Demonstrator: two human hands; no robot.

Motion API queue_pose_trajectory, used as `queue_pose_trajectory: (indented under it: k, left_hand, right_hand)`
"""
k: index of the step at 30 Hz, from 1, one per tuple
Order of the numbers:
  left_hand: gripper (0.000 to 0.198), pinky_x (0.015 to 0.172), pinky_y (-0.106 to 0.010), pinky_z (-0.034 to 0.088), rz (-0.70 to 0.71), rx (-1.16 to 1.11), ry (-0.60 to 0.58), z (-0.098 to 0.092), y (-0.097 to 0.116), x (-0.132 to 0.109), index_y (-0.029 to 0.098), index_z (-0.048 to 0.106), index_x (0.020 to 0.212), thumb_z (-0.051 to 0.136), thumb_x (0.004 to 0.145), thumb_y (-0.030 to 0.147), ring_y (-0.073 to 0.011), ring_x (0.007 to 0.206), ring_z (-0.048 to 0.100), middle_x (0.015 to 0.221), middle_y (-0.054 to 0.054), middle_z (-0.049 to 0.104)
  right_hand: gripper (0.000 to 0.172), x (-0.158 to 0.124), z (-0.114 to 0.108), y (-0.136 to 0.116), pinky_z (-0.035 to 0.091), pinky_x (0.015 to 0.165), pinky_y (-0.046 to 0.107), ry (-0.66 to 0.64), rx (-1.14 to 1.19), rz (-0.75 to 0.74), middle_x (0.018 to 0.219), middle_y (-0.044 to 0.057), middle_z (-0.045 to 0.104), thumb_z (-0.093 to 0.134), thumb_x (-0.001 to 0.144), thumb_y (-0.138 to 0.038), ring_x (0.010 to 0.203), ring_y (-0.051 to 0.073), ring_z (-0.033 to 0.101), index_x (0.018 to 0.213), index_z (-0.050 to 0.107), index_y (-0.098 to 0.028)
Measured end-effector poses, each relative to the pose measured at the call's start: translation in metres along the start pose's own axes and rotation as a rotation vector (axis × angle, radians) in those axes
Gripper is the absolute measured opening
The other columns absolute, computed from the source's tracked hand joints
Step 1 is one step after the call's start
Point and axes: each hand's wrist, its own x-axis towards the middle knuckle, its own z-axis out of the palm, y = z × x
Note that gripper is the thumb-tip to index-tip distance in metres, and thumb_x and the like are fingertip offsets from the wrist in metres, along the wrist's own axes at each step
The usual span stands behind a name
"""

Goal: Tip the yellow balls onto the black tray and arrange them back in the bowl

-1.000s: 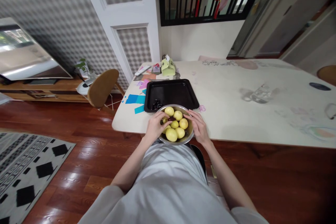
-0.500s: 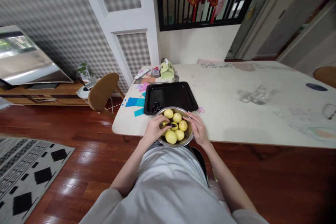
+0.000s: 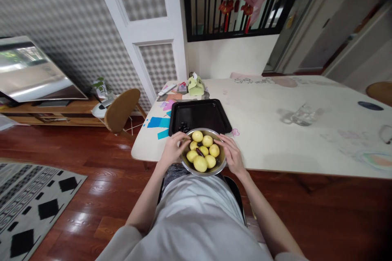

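Note:
A steel bowl [image 3: 204, 173] full of several round yellow fruits [image 3: 200, 164] is at the table's front edge, close to my body. Among the fruits lie a long dark grape [image 3: 199, 152] and a smaller dark piece. My left hand [image 3: 174, 147] is at the bowl's left rim, thumb and fingers slightly apart, with nothing visible between them. On the right, my right hand [image 3: 232, 153] grips the rim, fingers over the edge. Just behind the bowl is a black tray [image 3: 203, 114], with dark grapes [image 3: 183, 127] in its near left corner, partly hidden by my left hand.
The white table [image 3: 269, 142] stretches to the right, with a clear glass [image 3: 303, 115] lying on it. A green tissue box [image 3: 196, 85] and a white remote [image 3: 167, 89] are behind the tray. A wooden chair [image 3: 122, 110] stands at the left.
My left hand has let go of the long dark grape, which now lies among the yellow fruits, and has moved left to the bowl's rim. My right hand stays on the bowl.

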Motion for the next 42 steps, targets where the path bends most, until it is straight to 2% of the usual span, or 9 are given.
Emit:
queue_pose_trajectory:
  k: [3, 5, 9, 12, 18, 24, 28, 34, 42]
  left_hand:
    - [0.013, 0.084, -0.035, 0.060, -0.070, 0.147, 0.143, -0.003, -0.024, 0.006, 0.022, 0.072, 0.101, 0.059, 0.099, 0.020, -0.0230, 0.095, 0.072, 0.103, -0.008, 0.075]
    - [0.015, 0.092, -0.041, 0.058, -0.116, 0.269, 0.172, -0.004, -0.040, 0.010, 0.022, 0.072, 0.103, 0.060, 0.097, 0.017, -0.0266, 0.103, 0.072, 0.107, -0.010, 0.076]
    - [0.017, 0.104, -0.054, 0.053, -0.195, 0.421, 0.084, 0.001, -0.063, 0.017, 0.019, 0.075, 0.107, 0.062, 0.096, 0.018, -0.0361, 0.126, 0.067, 0.121, -0.016, 0.078]
    - [0.023, 0.110, -0.059, 0.048, -0.235, 0.452, 0.023, 0.005, -0.069, 0.020, 0.019, 0.075, 0.113, 0.058, 0.097, 0.016, -0.0377, 0.138, 0.060, 0.130, -0.018, 0.076]
    - [0.033, 0.118, -0.064, 0.039, -0.226, 0.452, -0.045, 0.006, -0.073, 0.023, 0.019, 0.075, 0.118, 0.051, 0.098, 0.013, -0.0362, 0.143, 0.058, 0.130, -0.017, 0.076]
    - [0.025, 0.120, -0.061, 0.039, -0.193, 0.393, 0.049, 0.009, -0.075, 0.015, 0.019, 0.075, 0.113, 0.054, 0.099, 0.018, -0.0346, 0.137, 0.062, 0.121, -0.016, 0.079]
    - [0.020, 0.114, -0.056, 0.045, -0.196, 0.346, 0.099, 0.011, -0.071, 0.013, 0.020, 0.073, 0.113, 0.060, 0.098, 0.022, -0.0342, 0.132, 0.064, 0.124, -0.016, 0.076]
    - [0.015, 0.097, -0.045, 0.057, -0.154, 0.235, 0.126, 0.010, -0.060, 0.014, 0.021, 0.071, 0.106, 0.061, 0.095, 0.016, -0.0276, 0.104, 0.070, 0.108, -0.010, 0.073]
    - [0.017, 0.092, -0.037, 0.063, -0.118, 0.101, 0.249, 0.005, -0.044, 0.005, 0.023, 0.074, 0.109, 0.061, 0.098, 0.020, -0.0223, 0.102, 0.069, 0.108, -0.008, 0.066]
  right_hand:
    - [0.043, 0.000, -0.001, 0.000, 0.047, 0.119, 0.058, -0.004, 0.003, -0.011, 0.145, 0.008, 0.068, 0.037, 0.112, -0.037, 0.142, 0.028, 0.056, 0.133, 0.073, -0.029]
    - [0.043, 0.000, -0.001, 0.000, 0.047, 0.118, 0.058, -0.004, 0.002, -0.011, 0.146, 0.008, 0.068, 0.037, 0.112, -0.037, 0.143, 0.028, 0.056, 0.133, 0.072, -0.029]
    - [0.043, 0.000, -0.001, 0.000, 0.048, 0.118, 0.058, -0.003, 0.001, -0.009, 0.145, 0.008, 0.068, 0.037, 0.112, -0.039, 0.142, 0.029, 0.056, 0.133, 0.073, -0.029]
    - [0.043, 0.000, -0.001, -0.001, 0.048, 0.118, 0.058, -0.002, -0.002, 0.002, 0.145, 0.008, 0.069, 0.037, 0.112, -0.040, 0.142, 0.029, 0.057, 0.132, 0.074, -0.030]
    - [0.043, 0.000, -0.001, -0.001, 0.048, 0.118, 0.059, 0.004, 0.005, 0.007, 0.145, 0.007, 0.069, 0.037, 0.111, -0.040, 0.142, 0.029, 0.057, 0.131, 0.074, -0.030]
    - [0.044, 0.000, 0.000, -0.001, 0.047, 0.119, 0.060, 0.002, 0.006, 0.012, 0.144, 0.006, 0.069, 0.037, 0.111, -0.041, 0.141, 0.029, 0.057, 0.131, 0.075, -0.031]
    - [0.044, 0.000, -0.001, -0.001, 0.047, 0.119, 0.059, -0.004, 0.003, 0.012, 0.144, 0.007, 0.069, 0.036, 0.111, -0.041, 0.142, 0.029, 0.056, 0.130, 0.075, -0.030]
    - [0.045, 0.000, -0.001, -0.002, 0.046, 0.121, 0.059, -0.012, -0.004, 0.016, 0.146, 0.007, 0.068, 0.035, 0.111, -0.042, 0.143, 0.029, 0.056, 0.132, 0.074, -0.030]
    - [0.046, 0.001, -0.002, -0.002, 0.046, 0.120, 0.059, -0.014, -0.005, 0.014, 0.146, 0.007, 0.068, 0.035, 0.111, -0.042, 0.143, 0.029, 0.056, 0.131, 0.074, -0.031]
